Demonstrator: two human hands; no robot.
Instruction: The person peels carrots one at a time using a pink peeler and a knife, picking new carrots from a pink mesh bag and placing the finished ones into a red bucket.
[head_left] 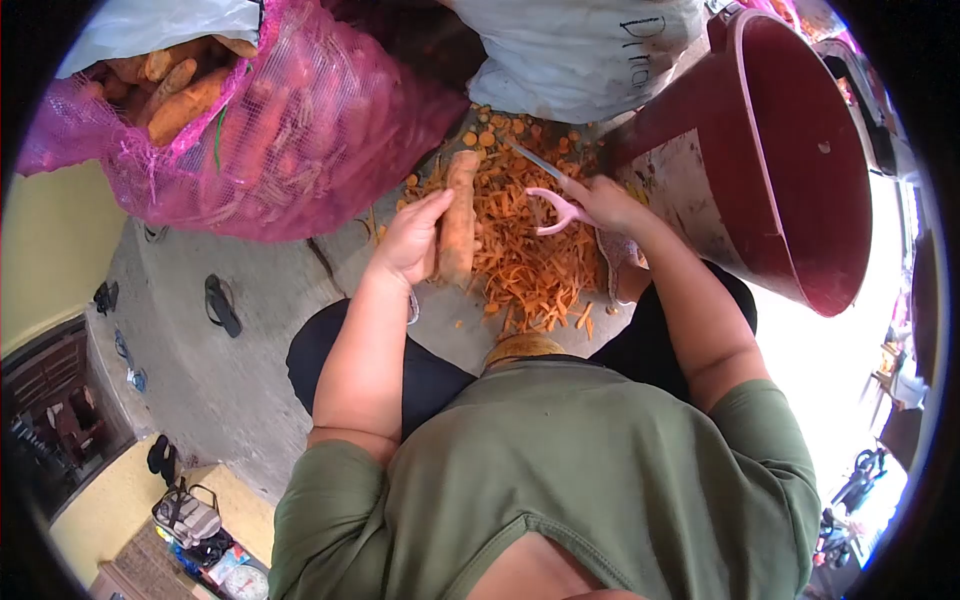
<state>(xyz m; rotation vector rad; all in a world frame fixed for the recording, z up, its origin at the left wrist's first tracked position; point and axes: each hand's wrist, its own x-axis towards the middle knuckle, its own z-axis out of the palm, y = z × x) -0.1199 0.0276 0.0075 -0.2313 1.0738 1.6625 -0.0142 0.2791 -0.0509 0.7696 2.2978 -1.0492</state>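
My left hand (408,238) is closed around a thick carrot (458,222), held upright with its orange flesh showing. Closed as well, my right hand (606,203) grips a pink Y-shaped peeler (566,212) and a knife (537,158), whose blade points up and to the left. The peeler head is apart from the carrot, a short way to its right. Below both hands, a heap of orange peelings (530,265) covers the floor. Round cut carrot ends (487,138) lie at the far edge of the heap.
A pink mesh sack (330,130) full of carrots stands at upper left. Beside it at the top is a white sack (580,60) with writing. A large red bucket (690,160) leans at right. Sandals (222,306) lie on the concrete floor (200,380).
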